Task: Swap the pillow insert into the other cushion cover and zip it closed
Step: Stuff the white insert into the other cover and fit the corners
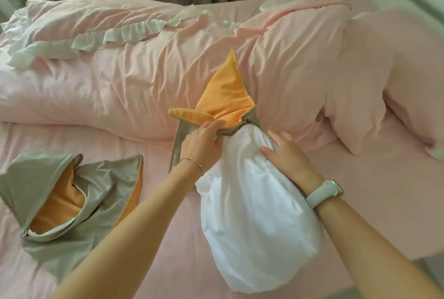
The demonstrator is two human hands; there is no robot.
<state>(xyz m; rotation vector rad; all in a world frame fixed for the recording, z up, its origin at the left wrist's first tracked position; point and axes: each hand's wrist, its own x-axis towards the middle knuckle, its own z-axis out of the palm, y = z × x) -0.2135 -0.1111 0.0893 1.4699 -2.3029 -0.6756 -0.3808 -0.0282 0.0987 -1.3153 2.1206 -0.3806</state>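
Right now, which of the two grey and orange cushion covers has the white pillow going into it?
The cushion cover in the middle of the bed, held at its opening by the left hand. The white pillow insert pokes into it. The other cover lies empty near the left edge.

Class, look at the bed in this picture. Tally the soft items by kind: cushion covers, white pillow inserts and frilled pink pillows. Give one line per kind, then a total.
Cushion covers: 2, the empty cover lying at left and the cover being filled
White pillow inserts: 1, the insert
Frilled pink pillows: 1, the pillow
Total: 4
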